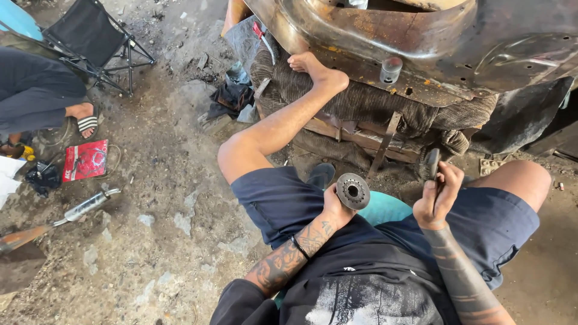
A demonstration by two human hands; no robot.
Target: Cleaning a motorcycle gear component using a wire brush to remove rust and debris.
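From the head view: the person sits on a teal seat (385, 207), one bare foot (316, 69) braced on a rusty metal shell (421, 36). The left hand (335, 207) is closed round the rim of a round metal hub (353, 191) held over the lap; it looks heavy, rigid and probably greasy, so the rim is the sound grip. The right hand (436, 195) is clenched on a dark tool handle (432, 162).

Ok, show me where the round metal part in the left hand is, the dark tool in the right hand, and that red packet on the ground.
round metal part (353, 191), head view, toothed face
dark tool (432, 162), head view, upper end
red packet (85, 160), head view, middle
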